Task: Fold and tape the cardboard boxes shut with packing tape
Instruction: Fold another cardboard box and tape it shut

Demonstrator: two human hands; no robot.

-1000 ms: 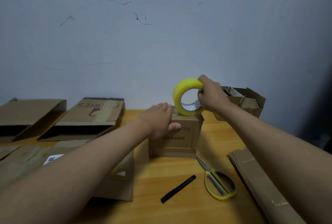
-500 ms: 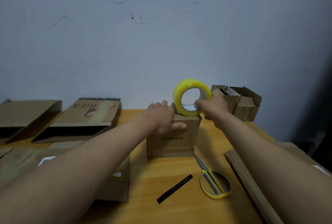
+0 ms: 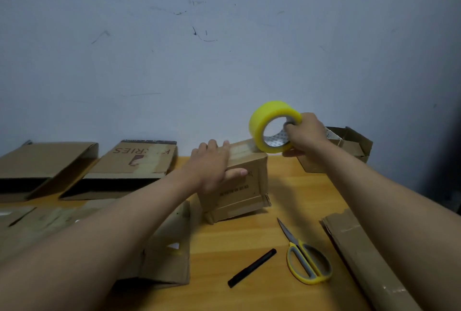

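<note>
The right hand (image 3: 308, 133) has a closed grip on the yellow packing tape roll (image 3: 272, 127), fingers hooked through its core and thumb under the rim, holding the roll on edge at the far right top corner of the small cardboard box (image 3: 239, 183). A strip of clear tape (image 3: 240, 148) runs from the roll leftward along the box top. The left hand (image 3: 212, 166) lies flat on the box, fingers straight across the top and thumb down the near face, pressing rather than gripping. The box stands near the middle of the wooden table (image 3: 294, 195), tilted slightly, with its bottom flaps splayed out at the base. Bare table lies in front of and to the right of the box; on it rest yellow-handled scissors (image 3: 305, 260) and a black marker (image 3: 252, 267), apart from each other. Two flattened cartons (image 3: 134, 161) lie along the wall at left, another open box (image 3: 349, 146) sits behind the right hand, partly hidden by it, and a flat cardboard piece (image 3: 361, 255) is cut off at the lower right. The left forearm covers much of the cardboard at lower left.
</note>
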